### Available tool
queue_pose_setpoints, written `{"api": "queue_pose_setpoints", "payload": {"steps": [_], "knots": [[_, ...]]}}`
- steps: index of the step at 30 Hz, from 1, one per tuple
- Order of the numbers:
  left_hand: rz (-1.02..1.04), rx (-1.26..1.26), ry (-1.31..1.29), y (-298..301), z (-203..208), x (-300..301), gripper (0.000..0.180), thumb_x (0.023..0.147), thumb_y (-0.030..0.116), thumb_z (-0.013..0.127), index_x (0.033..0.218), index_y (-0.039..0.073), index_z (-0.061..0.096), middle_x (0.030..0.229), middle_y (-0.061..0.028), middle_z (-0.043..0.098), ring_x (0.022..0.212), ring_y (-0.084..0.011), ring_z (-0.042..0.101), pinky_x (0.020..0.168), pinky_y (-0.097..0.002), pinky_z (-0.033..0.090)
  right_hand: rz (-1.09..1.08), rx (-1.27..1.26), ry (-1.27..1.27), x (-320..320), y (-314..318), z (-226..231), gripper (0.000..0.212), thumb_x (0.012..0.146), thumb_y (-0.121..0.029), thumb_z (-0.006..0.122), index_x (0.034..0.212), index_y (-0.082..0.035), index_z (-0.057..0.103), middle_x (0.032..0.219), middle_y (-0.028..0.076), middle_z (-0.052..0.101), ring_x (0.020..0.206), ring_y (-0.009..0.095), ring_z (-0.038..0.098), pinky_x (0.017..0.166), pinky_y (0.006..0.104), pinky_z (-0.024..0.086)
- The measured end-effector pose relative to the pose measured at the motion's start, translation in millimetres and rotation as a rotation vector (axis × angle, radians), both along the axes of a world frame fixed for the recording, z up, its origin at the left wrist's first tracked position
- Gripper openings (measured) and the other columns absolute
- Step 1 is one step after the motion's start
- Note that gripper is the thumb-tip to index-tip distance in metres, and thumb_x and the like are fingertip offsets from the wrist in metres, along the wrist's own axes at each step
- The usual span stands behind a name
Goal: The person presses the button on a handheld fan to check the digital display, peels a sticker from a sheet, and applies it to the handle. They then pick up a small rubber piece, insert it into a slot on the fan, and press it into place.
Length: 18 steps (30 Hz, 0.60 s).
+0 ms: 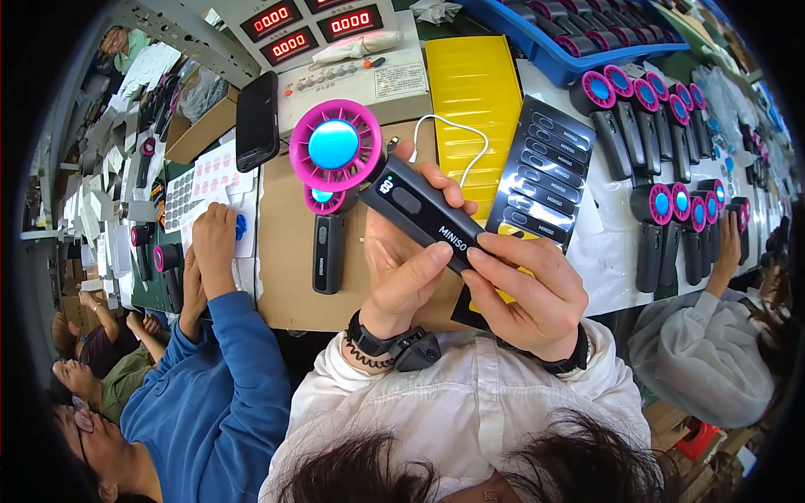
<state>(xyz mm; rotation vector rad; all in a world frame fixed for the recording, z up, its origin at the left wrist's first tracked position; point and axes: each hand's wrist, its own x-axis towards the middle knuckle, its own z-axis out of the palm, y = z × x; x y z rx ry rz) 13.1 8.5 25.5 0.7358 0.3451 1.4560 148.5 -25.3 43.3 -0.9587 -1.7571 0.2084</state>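
Note:
A handheld fan with a magenta round head, a blue disc at its centre and a dark grey handle (411, 210) is tilted in front of me. My left hand (392, 272) is closed around the handle from below, thumb along its near side. A small display and a green light glow on the handle. Thumb and fingers of my right hand (537, 289) pinch the handle's lower end; whether they also hold a thin film there I cannot tell. Beyond, a second fan (328, 256) lies on the brown cardboard (281, 277). Right of my hands lies a black sheet of handle-shaped films (549, 159).
A test box with red displays (360, 80), a black phone (257, 117), a white cable (480, 134) and a yellow tray (474, 75) stand behind. Several fans (650, 109) lie at right, near a blue bin (537, 38). Co-workers sit on both sides, one in a blue sleeve (243, 335).

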Motion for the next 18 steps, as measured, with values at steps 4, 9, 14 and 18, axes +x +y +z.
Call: {"api": "queue_pose_setpoints", "payload": {"steps": [4,9,14,18], "knots": [[0.000,0.010,0.016,0,0,0,0.083,0.067,0.001,0.065,0.136,0.006,0.019,0.113,-0.0104,0.043,0.104,-0.0209,0.048,0.094,-0.0386,0.041,0.013,-0.008,0.026,0,-1,-3,0.027,0.060,0.003,0.074,0.087,0.000,0.068,0.091,0.012,0.063,0.072,0.020,0.061,0.063,0.0261,0.049],[-0.010,0.011,0.014,3,-5,-1,0.083,0.067,0.002,0.064,0.136,0.006,0.020,0.113,-0.0103,0.043,0.104,-0.0210,0.048,0.094,-0.0385,0.040,0.026,-0.044,0.064,0,-1,-5,0.028,0.061,0.003,0.073,0.087,0.000,0.067,0.093,0.013,0.062,0.074,0.021,0.061,0.064,0.0256,0.049],[-0.086,0.020,-0.131,6,-11,-2,0.083,0.066,0.001,0.064,0.136,0.006,0.020,0.112,-0.0100,0.043,0.104,-0.0213,0.047,0.094,-0.0387,0.040,0.037,-0.030,0.087,0,1,-4,0.033,0.061,0.003,0.074,0.093,0.000,0.065,0.094,0.013,0.060,0.073,0.019,0.060,0.063,0.0242,0.048],[-0.043,0.000,-0.088,3,-5,0,0.083,0.066,0.001,0.064,0.137,0.006,0.020,0.112,-0.0097,0.042,0.104,-0.0212,0.047,0.094,-0.0389,0.040,0.044,-0.078,0.131,-1,-2,-7,0.039,0.062,0.002,0.074,0.099,0.002,0.061,0.093,0.013,0.057,0.070,0.015,0.058,0.061,0.0228,0.047]]}}
